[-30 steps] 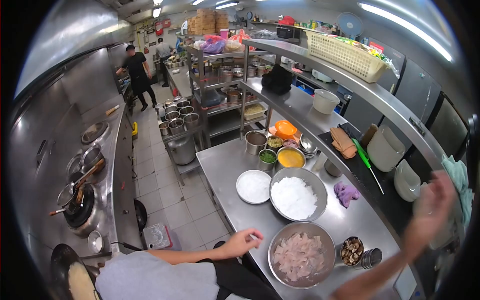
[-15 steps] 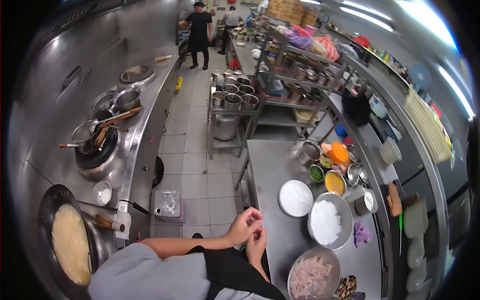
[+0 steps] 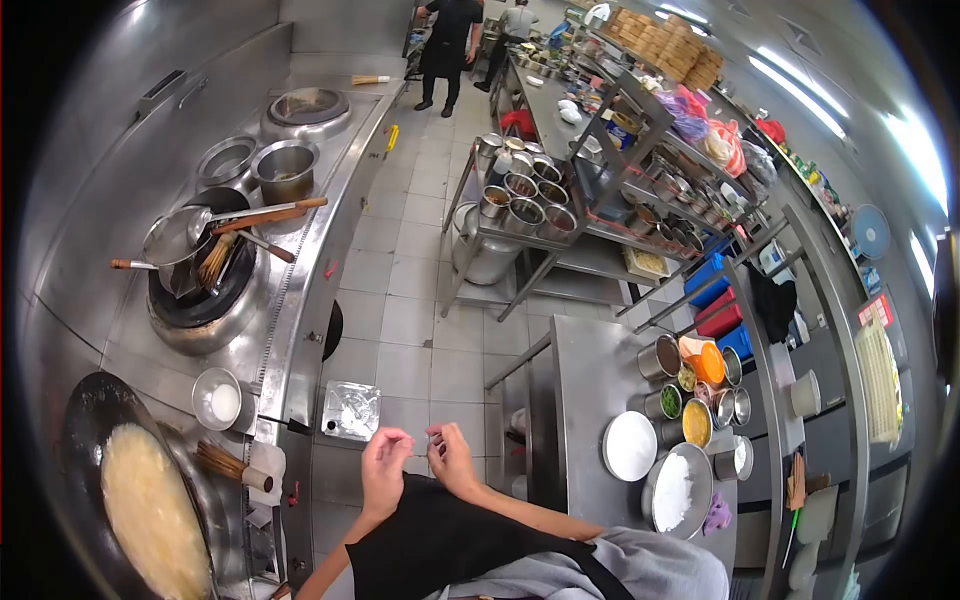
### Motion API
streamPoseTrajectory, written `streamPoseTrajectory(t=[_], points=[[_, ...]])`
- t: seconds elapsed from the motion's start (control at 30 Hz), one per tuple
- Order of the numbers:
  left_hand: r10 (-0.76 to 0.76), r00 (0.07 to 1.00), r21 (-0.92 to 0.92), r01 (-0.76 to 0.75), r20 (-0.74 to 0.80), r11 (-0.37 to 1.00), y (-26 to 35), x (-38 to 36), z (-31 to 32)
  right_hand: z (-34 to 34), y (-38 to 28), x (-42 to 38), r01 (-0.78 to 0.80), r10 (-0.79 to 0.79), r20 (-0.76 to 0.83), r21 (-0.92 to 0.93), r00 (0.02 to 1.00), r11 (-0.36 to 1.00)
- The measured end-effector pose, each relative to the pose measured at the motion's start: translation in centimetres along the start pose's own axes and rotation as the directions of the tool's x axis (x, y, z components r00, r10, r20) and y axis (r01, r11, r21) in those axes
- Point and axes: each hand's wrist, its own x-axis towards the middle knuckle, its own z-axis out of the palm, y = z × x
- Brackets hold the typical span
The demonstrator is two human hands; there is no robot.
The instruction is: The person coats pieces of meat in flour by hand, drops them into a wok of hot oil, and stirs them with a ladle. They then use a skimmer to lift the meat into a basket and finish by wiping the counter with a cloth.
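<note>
My left hand (image 3: 388, 470) and my right hand (image 3: 452, 460) are raised close together in front of the black apron (image 3: 440, 545), a small gap between them. Both have curled fingers with the tips drawn together. Whatever is between the fingertips, if anything, is too small to make out. To the left, a large black wok (image 3: 85, 450) holds pale yellow, foamy liquid (image 3: 150, 510). Beside it lie a bamboo brush (image 3: 225, 462) and a small metal bowl (image 3: 217, 398) with white contents.
On the right, a steel table (image 3: 590, 380) carries a white plate (image 3: 630, 446), a metal bowl of white powder (image 3: 675, 492) and several ingredient pots. A strainer (image 3: 175, 237) rests over another wok. A clear-lidded container (image 3: 351, 410) stands on the floor. Two people are farther back.
My view and body have turned left, toward the wok. My hands moved from beside the table edge to over the floor gap and came slightly apart. The bowl of pale slices left view.
</note>
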Motion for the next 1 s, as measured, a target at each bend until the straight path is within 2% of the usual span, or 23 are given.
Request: streamPoseTrajectory(t=[0.03,0.13,0.27,0.3,0.33,0.37,0.4,0.43,0.47,0.57,0.6,0.63,0.67,0.7,0.73,0.77,0.83,0.87,0.9,0.93,0.97,1.0], points=[[-0.005,1.0,-0.001,0.005,-0.011,1.0,0.1,0.5,-0.2,0.1,-0.5,0.3,0.021,-0.023,0.075,0.027,0.997,0.999],[-0.024,1.0,-0.038,0.024,0.019,0.999,0.6,2.5,0.2,-0.2,-0.2,1.8,0.091,-0.085,0.125,-0.046,0.988,0.995],[0.004,0.989,0.028,0.0,-0.145,1.0,3.6,2.6,-1.7,4.2,1.5,5.6,0.176,-0.165,0.277,-0.017,0.947,0.984],[0.015,0.976,0.072,0.0,-0.215,0.997,4.2,2.1,-2.2,5.9,1.3,6.8,0.201,-0.211,0.297,0.062,0.931,0.978],[0.003,0.949,0.064,0.018,-0.316,0.998,4.6,1.5,-2.6,7.7,1.2,7.6,0.221,-0.255,0.317,0.142,0.913,0.965],[-0.003,0.911,0.051,0.026,-0.413,0.998,4.9,1.2,-2.7,9.5,1.5,8.5,0.222,-0.278,0.409,0.178,0.87,0.959],[0.026,0.854,0.021,-0.018,-0.519,1.0,4.9,0.6,-2.7,10.8,0.7,9.1,0.252,-0.352,0.424,0.275,0.834,0.928],[0.044,0.79,0.017,-0.043,-0.611,0.999,5.1,-0.1,-2.2,11.4,-1.0,9.3,0.131,-0.283,0.51,0.313,0.812,0.941],[0.065,0.754,0.025,-0.065,-0.654,0.998,4.8,-1.0,-2.2,12.6,-1.5,10.0,0.255,-0.446,0.491,0.407,0.748,0.877],[0.096,0.671,0.034,-0.104,-0.735,0.994,3.6,-2.1,-2.0,12.9,-3.6,11.3,0.178,-0.51,0.634,0.512,0.582,0.84],[0.104,0.619,0.035,-0.123,-0.779,0.992,3.3,-2.0,-1.7,13.0,-3.5,12.3,0.167,-0.506,0.636,0.516,0.582,0.84],[0.098,0.603,0.037,-0.112,-0.791,0.993,3.1,-1.4,-1.1,13.2,-3.2,13.0,0.181,-0.506,0.639,0.504,0.58,0.844],[0.11,0.638,0.067,-0.091,-0.762,0.994,2.7,-0.8,-0.4,13.5,-3.0,13.1,0.181,-0.506,0.659,0.498,0.556,0.848],[0.117,0.647,0.097,-0.067,-0.753,0.993,2.5,-0.9,0.1,14.2,-2.5,12.9,0.132,-0.484,0.631,0.52,0.606,0.844],[0.091,0.618,0.082,-0.042,-0.781,0.996,2.4,-1.1,0.7,15.5,-1.9,12.6,0.228,-0.566,0.52,0.575,0.64,0.786],[0.067,0.571,0.062,-0.028,-0.819,0.998,2.5,-1.1,1.4,15.2,-2.4,12.7,0.148,-0.538,0.588,0.581,0.603,0.8],[0.061,0.494,0.079,0.015,-0.867,0.997,3.1,-1.3,2.4,15.9,-1.6,12.4,0.154,-0.575,0.623,0.596,0.53,0.788],[0.056,0.476,0.055,-0.015,-0.878,0.998,3.1,-0.9,2.7,15.8,-1.4,12.8,0.13,-0.545,0.692,0.557,0.474,0.82],[0.055,0.473,0.035,-0.05,-0.879,0.998,2.9,-0.8,3.0,15.4,-1.2,13.0,-0.031,-0.456,0.773,0.521,0.441,0.853],[0.045,0.473,0.02,-0.058,-0.88,0.998,2.6,-0.7,3.1,15.1,-0.8,13.7,0.085,-0.472,0.775,0.484,0.421,0.871],[0.042,0.487,0.01,-0.068,-0.873,0.998,2.1,-0.6,2.9,14.6,-0.8,14.5,0.131,-0.485,0.773,0.476,0.408,0.869],[0.037,0.484,0.001,-0.074,-0.874,0.997,1.3,-0.5,2.4,15.5,1.9,15.4,0.199,-0.472,0.782,0.428,0.407,0.882]])
